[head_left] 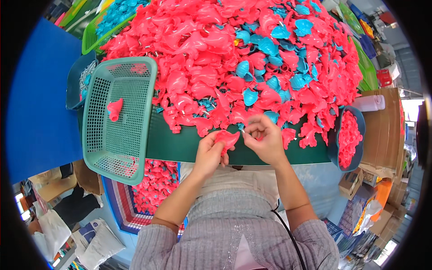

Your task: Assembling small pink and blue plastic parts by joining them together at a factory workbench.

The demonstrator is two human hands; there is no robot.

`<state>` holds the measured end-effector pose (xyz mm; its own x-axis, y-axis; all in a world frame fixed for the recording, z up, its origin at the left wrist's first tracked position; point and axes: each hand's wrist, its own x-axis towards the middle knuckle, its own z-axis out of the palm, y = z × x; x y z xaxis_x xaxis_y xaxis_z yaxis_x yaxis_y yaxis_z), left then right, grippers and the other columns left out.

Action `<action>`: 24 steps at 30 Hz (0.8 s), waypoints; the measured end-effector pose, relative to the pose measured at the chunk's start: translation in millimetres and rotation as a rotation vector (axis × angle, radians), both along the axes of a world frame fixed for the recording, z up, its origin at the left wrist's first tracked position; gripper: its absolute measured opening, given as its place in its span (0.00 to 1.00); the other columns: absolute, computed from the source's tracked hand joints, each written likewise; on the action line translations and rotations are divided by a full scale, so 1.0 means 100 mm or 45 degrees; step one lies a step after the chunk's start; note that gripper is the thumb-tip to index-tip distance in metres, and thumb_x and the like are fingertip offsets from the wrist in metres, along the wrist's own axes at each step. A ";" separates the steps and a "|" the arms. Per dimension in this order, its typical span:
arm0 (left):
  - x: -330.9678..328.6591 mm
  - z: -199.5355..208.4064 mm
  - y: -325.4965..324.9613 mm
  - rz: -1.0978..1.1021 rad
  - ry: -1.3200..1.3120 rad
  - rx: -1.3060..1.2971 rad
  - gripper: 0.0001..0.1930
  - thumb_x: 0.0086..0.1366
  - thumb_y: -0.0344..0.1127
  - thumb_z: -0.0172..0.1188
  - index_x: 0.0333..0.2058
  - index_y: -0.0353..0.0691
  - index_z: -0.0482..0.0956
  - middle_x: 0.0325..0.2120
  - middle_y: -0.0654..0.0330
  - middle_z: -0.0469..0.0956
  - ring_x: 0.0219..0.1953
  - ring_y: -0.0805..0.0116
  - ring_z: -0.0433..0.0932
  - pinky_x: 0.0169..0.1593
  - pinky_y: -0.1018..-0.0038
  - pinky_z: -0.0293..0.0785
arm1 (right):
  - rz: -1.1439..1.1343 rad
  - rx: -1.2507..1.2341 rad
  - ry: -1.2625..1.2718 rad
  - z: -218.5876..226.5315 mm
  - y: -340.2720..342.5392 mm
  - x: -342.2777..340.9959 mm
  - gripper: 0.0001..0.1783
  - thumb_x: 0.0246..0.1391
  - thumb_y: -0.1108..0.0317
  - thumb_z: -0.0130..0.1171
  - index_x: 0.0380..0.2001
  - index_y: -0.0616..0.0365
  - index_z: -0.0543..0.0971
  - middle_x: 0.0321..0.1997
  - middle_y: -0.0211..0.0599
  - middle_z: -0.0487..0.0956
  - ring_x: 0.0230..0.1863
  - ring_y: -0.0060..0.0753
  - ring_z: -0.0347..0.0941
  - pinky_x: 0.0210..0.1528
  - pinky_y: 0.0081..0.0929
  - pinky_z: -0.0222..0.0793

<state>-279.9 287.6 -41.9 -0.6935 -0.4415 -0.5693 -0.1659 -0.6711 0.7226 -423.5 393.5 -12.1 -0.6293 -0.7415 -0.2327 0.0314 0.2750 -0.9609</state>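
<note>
Left hand [209,154] has its grip clamped on a curved pink shell [228,139] over the table [180,146], right hand [266,143] pinching what looks like a silvery pin [243,131] just beside it; best keep the shell steady, pin straight, pressure gentle

A bare strip of green table [175,147] runs along the near edge, passable beside the left hand [209,154] and the right hand [266,143]. Beyond it, a heap of plastic parts [193,67] blocks the way; a basket [114,144] and a bowl [333,146] close the ends.
</note>
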 end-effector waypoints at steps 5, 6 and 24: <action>-0.11 0.19 0.11 -0.242 0.057 0.087 0.11 0.64 0.26 0.44 0.42 0.33 0.73 0.25 0.52 0.79 0.10 0.72 0.70 0.12 0.78 0.63 | 0.096 -0.369 -0.053 0.08 0.10 -0.04 0.22 0.47 0.85 0.55 0.48 0.67 0.75 0.33 0.33 0.77 0.34 0.19 0.72 0.39 0.18 0.69; -0.13 0.21 0.13 -0.251 0.062 0.084 0.11 0.64 0.26 0.44 0.42 0.33 0.73 0.25 0.52 0.79 0.10 0.72 0.70 0.12 0.78 0.63 | 0.108 -0.435 -0.101 0.08 0.12 -0.05 0.20 0.47 0.86 0.54 0.46 0.67 0.76 0.34 0.35 0.78 0.35 0.21 0.73 0.40 0.20 0.70; -0.10 0.33 0.43 -0.249 0.085 -0.218 0.13 0.63 0.26 0.42 0.43 0.33 0.72 0.23 0.57 0.77 0.13 0.75 0.72 0.15 0.78 0.66 | 0.070 -0.428 -0.466 0.04 0.24 0.00 0.12 0.51 0.81 0.57 0.41 0.67 0.78 0.40 0.40 0.80 0.41 0.25 0.76 0.44 0.22 0.73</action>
